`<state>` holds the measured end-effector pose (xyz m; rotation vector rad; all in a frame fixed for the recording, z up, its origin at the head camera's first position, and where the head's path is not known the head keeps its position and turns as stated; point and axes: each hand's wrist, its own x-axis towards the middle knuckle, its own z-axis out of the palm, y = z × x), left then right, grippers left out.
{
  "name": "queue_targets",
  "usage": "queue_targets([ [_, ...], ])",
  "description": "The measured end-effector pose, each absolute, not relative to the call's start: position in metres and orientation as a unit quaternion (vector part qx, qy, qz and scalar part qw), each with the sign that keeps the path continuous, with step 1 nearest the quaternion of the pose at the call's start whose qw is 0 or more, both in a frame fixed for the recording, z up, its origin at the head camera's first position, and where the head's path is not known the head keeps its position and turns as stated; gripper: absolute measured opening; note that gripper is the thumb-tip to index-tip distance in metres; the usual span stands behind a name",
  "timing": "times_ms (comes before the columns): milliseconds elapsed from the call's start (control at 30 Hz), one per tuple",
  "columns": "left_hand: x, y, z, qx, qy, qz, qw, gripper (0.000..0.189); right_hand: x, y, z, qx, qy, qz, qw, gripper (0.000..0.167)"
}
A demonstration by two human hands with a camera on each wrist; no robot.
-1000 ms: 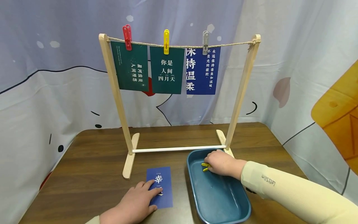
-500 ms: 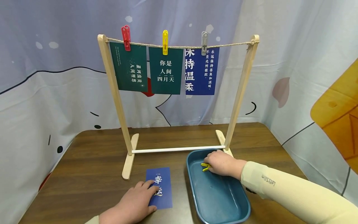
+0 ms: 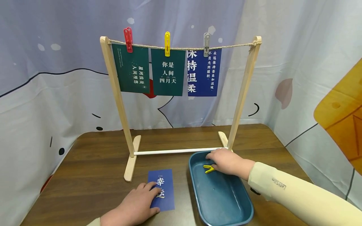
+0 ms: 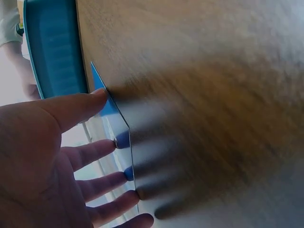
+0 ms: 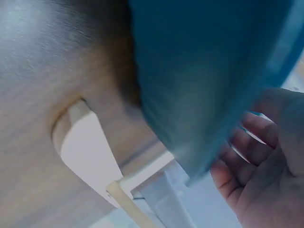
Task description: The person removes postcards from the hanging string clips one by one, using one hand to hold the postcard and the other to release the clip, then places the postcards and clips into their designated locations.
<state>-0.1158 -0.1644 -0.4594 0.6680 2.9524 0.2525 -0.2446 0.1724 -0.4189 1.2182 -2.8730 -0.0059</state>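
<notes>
My left hand [image 3: 138, 202] lies flat on the wooden table [image 3: 90, 175], fingers straight, with fingertips pressing a blue card [image 3: 163, 192] with white characters. The left wrist view shows the same hand [image 4: 52, 156] with its fingertips along the card's [image 4: 111, 107] edge. My right hand [image 3: 224, 161] is inside the far end of a blue tray [image 3: 243, 216], hovering just over a yellow clothespin [image 3: 209, 169] that lies on the tray floor. In the right wrist view its fingers [image 5: 247, 156] hang loosely curled beside the tray wall [image 5: 204, 71], and no clothespin shows between them.
A wooden rack [image 3: 116, 91] stands mid-table with a rope across its top. Two green cards [image 3: 168, 72] and one blue card [image 3: 203, 72] hang from red [image 3: 128, 39], yellow [image 3: 167, 43] and grey [image 3: 207, 44] pegs. A patterned cloth backs the table.
My right hand has shifted slightly toward the tray's far edge, leaving more of the yellow clothespin showing. The left hand stays on the blue card.
</notes>
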Motion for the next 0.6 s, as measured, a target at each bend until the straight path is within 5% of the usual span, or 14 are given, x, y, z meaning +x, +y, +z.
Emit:
queue_targets([
  [167,-0.118,-0.165,-0.457,0.226,0.969,0.087,0.043,0.052,-0.24,0.176,-0.397,0.378,-0.925,0.032,0.038,0.03],
  [367,-0.126,-0.165,-0.452,0.209,0.972,0.094,0.045,0.042,-0.24,0.183,-0.376,0.383,-0.912,0.065,0.133,0.024],
  [600,-0.151,-0.154,-0.431,0.128,0.977,0.161,-0.059,0.024,-0.245,0.188,-0.339,0.362,-0.898,0.137,0.209,0.016],
])
